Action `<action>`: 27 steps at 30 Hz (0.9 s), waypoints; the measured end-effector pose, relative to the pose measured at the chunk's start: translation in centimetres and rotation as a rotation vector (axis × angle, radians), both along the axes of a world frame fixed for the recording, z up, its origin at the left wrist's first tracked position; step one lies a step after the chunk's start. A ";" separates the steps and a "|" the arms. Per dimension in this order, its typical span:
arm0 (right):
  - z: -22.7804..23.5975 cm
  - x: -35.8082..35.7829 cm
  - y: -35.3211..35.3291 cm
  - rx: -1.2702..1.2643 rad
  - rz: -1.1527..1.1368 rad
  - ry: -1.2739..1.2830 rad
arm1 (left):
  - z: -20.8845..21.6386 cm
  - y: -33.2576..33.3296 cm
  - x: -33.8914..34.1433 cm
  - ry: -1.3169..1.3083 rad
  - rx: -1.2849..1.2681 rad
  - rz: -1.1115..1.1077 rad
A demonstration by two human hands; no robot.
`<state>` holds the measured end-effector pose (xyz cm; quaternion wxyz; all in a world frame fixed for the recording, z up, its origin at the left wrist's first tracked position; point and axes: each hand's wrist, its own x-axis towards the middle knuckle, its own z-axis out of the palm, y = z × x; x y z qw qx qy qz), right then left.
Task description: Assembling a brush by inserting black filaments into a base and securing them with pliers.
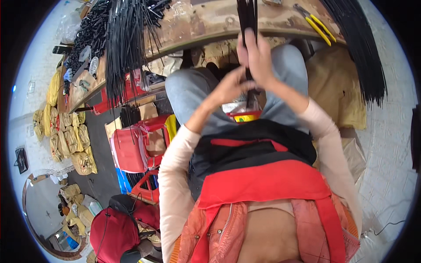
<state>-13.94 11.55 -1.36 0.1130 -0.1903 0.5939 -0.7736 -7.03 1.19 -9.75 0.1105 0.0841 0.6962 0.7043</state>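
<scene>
I hold a thin bundle of black strips (248, 17) upright in front of me. My right hand (258, 57) is wrapped around it, fingers closed on the strands. My left hand (230, 87) pinches the lower end of the same bundle just below and to the left. The strips run from above the worn wooden workbench (206, 22) down to my lap, over my grey trousers (188, 87). A small red and yellow tray (244, 116) lies on my lap under the hands.
More black strips hang over the bench at the left (125, 44) and at the right (364, 52). Yellow-handled pliers (318, 26) lie on the bench. A red plastic stool (131, 149), yellow sacks (70, 136) and another person in red (116, 230) are at my left.
</scene>
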 end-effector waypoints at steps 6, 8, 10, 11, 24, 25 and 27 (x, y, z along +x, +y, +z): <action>-5.4 4.7 1.7 0.024 0.108 -0.332 | -3.3 2.1 6.9 -0.184 -0.009 0.039; -6.1 5.4 1.9 0.041 0.161 -0.311 | -2.6 2.3 8.1 -0.284 0.108 0.051; -6.2 5.5 2.6 0.058 0.202 -0.282 | -1.8 1.4 8.4 -0.190 -0.225 0.019; -6.2 5.2 3.2 0.058 0.228 -0.275 | -0.1 0.9 7.9 -0.193 -0.265 -0.017; -3.1 1.0 -0.5 0.039 0.315 -0.269 | 14.3 -21.4 -16.3 0.385 -1.022 0.734; -3.2 0.7 -0.6 0.096 0.311 -0.276 | 13.3 -23.4 -19.2 0.530 -1.089 0.803; -4.0 0.3 -0.9 0.113 0.291 -0.336 | 12.0 -25.7 -24.8 0.695 -1.194 0.888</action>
